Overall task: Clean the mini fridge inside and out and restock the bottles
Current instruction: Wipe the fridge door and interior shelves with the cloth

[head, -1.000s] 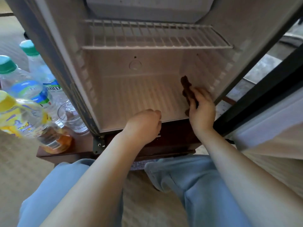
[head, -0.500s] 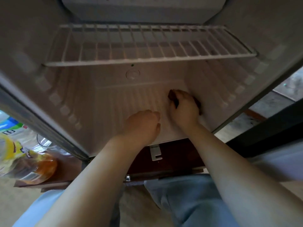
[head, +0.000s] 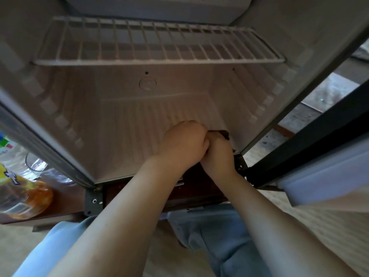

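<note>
The mini fridge [head: 65, 92] stands open in front of me, its white ribbed floor bare and one wire shelf [head: 159, 60] across the upper part. My right hand [head: 219, 154] holds a dark brown cloth [head: 224, 133] against the fridge floor at the front right corner; only a small edge of the cloth shows. My left hand [head: 183, 142] is curled into a fist on the floor right beside it, touching the right hand; whether it holds anything is hidden. Bottles stand outside on the left: a yellow-labelled one with orange drink [head: 22, 194] and a clear water bottle [head: 8, 148].
A clear glass [head: 38, 164] stands beside the bottles on the brown wooden stand [head: 65, 208]. The open fridge door [head: 323, 172] juts out at the right. My knees in light blue trousers [head: 215, 236] are close below the fridge, on a woven mat.
My right hand has drawn the cloth from the right wall and mid floor toward the front right corner. My left hand has shifted right to meet it. The view has moved closer to the fridge.
</note>
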Motion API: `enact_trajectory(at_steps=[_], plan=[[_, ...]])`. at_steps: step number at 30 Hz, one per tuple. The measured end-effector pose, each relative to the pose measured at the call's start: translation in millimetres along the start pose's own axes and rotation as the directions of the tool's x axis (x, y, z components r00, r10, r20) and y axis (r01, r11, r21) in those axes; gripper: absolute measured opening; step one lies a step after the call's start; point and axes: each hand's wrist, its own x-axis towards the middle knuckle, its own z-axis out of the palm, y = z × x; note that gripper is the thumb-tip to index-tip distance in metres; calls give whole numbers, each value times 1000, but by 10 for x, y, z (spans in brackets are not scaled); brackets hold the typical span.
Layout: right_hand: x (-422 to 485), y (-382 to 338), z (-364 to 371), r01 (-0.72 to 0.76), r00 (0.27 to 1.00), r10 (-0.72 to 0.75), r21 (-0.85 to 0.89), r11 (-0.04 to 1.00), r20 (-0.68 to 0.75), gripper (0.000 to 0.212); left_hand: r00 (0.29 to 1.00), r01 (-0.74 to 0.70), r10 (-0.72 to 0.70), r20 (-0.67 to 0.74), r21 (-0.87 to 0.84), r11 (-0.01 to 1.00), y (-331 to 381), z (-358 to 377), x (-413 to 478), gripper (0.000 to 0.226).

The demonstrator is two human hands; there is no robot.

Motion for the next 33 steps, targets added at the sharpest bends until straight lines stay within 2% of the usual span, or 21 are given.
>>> enact_trajectory(at_steps=[3,6,9,12,15,17,18,20,23,27,29,30,31,33], plan=[[137,-96,54,-64,995,66,33,997,-76,9,996,37,-41,-79,-56,998,-54,-83,1,23],[334,-264,1,-55,986,68,92,994,-153,24,973,110,-136,-187,-147,983,-163,-201,0,23],[521,-405,-55,-38,974,51,66,997,-222,25,932,202,-271,-239,-275,940,-301,-303,-14,29],[661,-468,-51,-83,977,115,178,981,-181,26,913,261,-335,-232,-297,918,-416,-342,-52,33],[772,-520,12,-171,976,202,290,941,-80,25,918,264,-326,-224,-266,927,-499,-335,-109,29],[843,-542,104,-244,955,289,381,892,-64,23,922,278,-329,-204,-241,930,-559,-312,-133,29],[883,-545,151,-255,941,323,416,873,-102,22,924,285,-328,-195,-220,933,-595,-297,-143,29],[990,-553,205,-200,895,347,443,874,-281,21,929,297,-322,-182,-152,943,-680,-279,-146,28],[1169,-502,229,-78,797,266,344,936,-542,24,938,310,-316,-140,-65,948,-825,-255,-114,30],[1414,-291,205,14,717,178,269,963,-674,29,943,322,-324,-70,-40,946,-932,-198,14,29],[1568,-201,177,6,692,171,242,970,-701,36,948,315,-317,-35,-54,948,-939,-162,80,30],[1626,-159,186,-10,715,155,212,977,-681,39,950,311,-312,-19,-60,949,-937,-147,110,30],[1645,-116,227,-27,774,127,169,985,-620,40,951,308,-309,-8,-68,949,-937,-132,132,31],[1552,-13,388,-60,908,88,80,995,-409,40,952,305,-306,6,-88,948,-934,-100,169,31]])
